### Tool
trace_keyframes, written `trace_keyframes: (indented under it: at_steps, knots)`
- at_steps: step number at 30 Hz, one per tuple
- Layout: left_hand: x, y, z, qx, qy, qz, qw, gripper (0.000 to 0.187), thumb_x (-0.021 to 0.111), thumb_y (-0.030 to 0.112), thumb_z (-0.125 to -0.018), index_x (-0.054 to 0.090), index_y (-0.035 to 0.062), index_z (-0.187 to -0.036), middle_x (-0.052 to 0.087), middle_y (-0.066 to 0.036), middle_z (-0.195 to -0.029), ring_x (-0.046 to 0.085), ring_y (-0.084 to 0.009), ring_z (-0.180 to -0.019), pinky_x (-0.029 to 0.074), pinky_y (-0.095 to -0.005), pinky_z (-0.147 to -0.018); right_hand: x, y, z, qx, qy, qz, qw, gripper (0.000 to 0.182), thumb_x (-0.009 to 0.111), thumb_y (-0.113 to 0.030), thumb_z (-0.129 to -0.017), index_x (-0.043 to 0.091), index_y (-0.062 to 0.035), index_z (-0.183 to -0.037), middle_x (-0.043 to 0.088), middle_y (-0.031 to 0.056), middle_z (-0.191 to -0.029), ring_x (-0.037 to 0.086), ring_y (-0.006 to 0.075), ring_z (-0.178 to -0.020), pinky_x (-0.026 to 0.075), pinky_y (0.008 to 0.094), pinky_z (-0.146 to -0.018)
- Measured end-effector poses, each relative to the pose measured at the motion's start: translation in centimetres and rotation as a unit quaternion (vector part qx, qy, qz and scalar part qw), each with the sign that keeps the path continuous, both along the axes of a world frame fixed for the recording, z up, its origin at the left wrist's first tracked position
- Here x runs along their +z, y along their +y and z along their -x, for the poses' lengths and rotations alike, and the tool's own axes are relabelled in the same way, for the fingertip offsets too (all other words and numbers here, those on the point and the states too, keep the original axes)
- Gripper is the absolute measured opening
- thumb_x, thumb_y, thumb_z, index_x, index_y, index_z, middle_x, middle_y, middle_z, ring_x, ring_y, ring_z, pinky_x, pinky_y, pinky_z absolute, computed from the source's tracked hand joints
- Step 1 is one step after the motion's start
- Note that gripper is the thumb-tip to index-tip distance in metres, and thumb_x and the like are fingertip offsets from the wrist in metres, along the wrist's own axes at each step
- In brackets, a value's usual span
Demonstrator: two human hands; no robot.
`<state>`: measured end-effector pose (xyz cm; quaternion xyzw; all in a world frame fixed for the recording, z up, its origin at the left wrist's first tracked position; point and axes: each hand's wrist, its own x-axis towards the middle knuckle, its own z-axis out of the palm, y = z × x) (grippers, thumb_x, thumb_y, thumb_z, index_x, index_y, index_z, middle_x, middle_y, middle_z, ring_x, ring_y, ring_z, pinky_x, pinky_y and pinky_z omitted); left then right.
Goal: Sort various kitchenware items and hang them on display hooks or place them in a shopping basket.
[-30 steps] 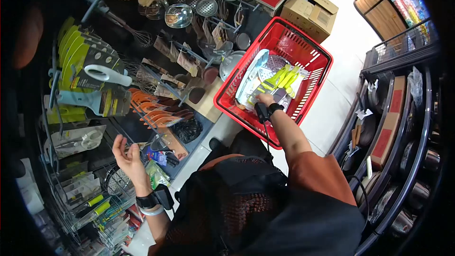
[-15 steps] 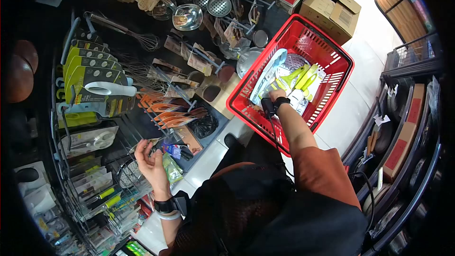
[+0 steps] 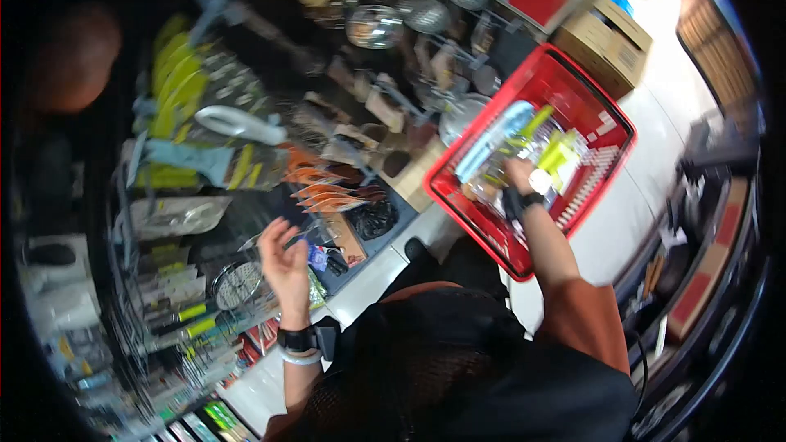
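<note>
My left hand (image 3: 284,266) hangs in the air in front of the wire display rack, fingers spread and loosely curled, holding nothing. Nearest to it are a round perforated metal skimmer (image 3: 237,285) and a row of orange-packed items (image 3: 323,195). My right hand (image 3: 520,176) reaches down into a red plastic shopping basket (image 3: 470,233), among the packaged utensils there. Its fingers are blurred and partly hidden, so a hold cannot be made out. Beside it in the basket lie a light-blue item (image 3: 494,141) and lime-green handled utensils (image 3: 558,155).
Hanging kitchen tools crowd the rack on the left, including a white-handled tool (image 3: 237,124) and a metal ladle (image 3: 374,27). Behind the basket stands a cardboard box (image 3: 602,45). Dark shelving with boxed goods (image 3: 708,258) runs along the right, beyond the tiled floor (image 3: 655,127).
The view has swung, so the rack and basket appear farther right, with more blur. My right hand stays inside the basket, and a green utensil there sits differently. My left hand remains raised and spread.
</note>
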<state>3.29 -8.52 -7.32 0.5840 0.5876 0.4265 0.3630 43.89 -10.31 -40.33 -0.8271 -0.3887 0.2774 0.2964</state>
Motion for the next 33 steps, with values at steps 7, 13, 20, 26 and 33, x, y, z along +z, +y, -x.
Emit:
trace_keyframes:
  at_steps: [7, 13, 20, 26, 33]
  knots:
    - [3.1, 0.4, -1.3, -0.209, -0.008, 0.019, 0.978, 0.042, 0.063, 0.0, -0.077, 0.047, 0.0021, -0.116, 0.051, -0.009, -0.117, 0.053, -0.0188, -0.104, 0.044, -0.0294, -0.085, 22.0, -5.5, 5.3, 0.054, 0.368, -0.259, 0.891, 0.026, 0.051, 0.007, -0.079, 0.042, -0.0025, -0.102, 0.053, 0.0037, -0.084, 0.055, 0.0124, -0.081, 0.045, 0.0258, -0.075]
    - [6.1, -0.1, -2.2, -0.267, -0.17, -0.048, 0.947, 0.056, 0.062, 0.006, -0.08, 0.032, 0.0005, -0.127, 0.047, -0.017, -0.124, 0.047, -0.0241, -0.115, 0.039, -0.0345, -0.095, 30.6, -2.4, 13.2, 0.401, 0.167, -0.24, 0.868, 0.023, 0.061, 0.001, -0.075, 0.049, -0.0016, -0.095, 0.056, 0.0127, -0.083, 0.057, 0.0253, -0.078, 0.045, 0.0319, -0.07]
    - [9.2, -0.3, -0.8, -0.244, -0.275, -0.09, 0.926, 0.034, 0.046, 0.007, -0.091, 0.033, -0.0031, -0.12, 0.054, -0.018, -0.111, 0.056, -0.0245, -0.102, 0.044, -0.0354, -0.09, 32.2, 1.1, 19.9, 0.448, 0.231, -0.238, 0.83, 0.023, 0.06, 0.002, -0.076, 0.046, -0.0007, -0.094, 0.057, 0.0141, -0.082, 0.06, 0.0237, -0.079, 0.046, 0.0309, -0.071]
    - [10.2, 2.5, -0.2, -0.23, -0.274, -0.084, 0.93, 0.033, 0.047, 0.012, -0.092, 0.035, -0.002, -0.119, 0.058, -0.014, -0.1, 0.06, -0.0208, -0.092, 0.049, -0.0324, -0.082, 31.2, 2.7, 21.9, 0.407, 0.308, -0.241, 0.826, 0.023, 0.058, 0.004, -0.077, 0.043, -0.0008, -0.094, 0.048, 0.007, -0.076, 0.045, 0.0106, -0.072, 0.04, 0.0241, -0.066]
    - [11.1, 4.9, 0.3, -0.213, -0.232, -0.083, 0.945, 0.03, 0.044, 0.016, -0.093, 0.037, 0.0005, -0.118, 0.057, -0.013, -0.092, 0.062, -0.0219, -0.083, 0.052, -0.0346, -0.076, 31.1, 4.2, 23.7, 0.389, 0.384, -0.242, 0.802, 0.025, 0.059, 0.004, -0.078, 0.044, -0.0002, -0.098, 0.051, 0.0055, -0.082, 0.047, 0.0076, -0.079, 0.04, 0.0217, -0.071]
